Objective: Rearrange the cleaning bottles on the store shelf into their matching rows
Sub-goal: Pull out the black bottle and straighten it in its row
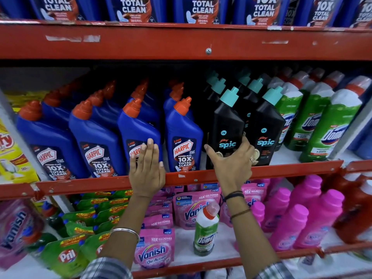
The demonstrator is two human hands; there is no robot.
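While the left hand [147,168] lies flat, fingers straight, against a blue Harpic bottle [138,129] at centre frame, the right hand [231,164] curls thumb and fingers round a black Spic bottle [226,125] just right of it. Lower centre: one green Domex bottle [205,228] upright among pink Vanish pouches [153,250].

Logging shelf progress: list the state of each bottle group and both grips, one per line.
Left grip: open, fingers flat on a Harpic bottle.
Right grip: holds the front Spic bottle.
Lone Domex bottle: standing on the lower shelf among Vanish pouches, outside its row.
Domex row: standing on the middle shelf.
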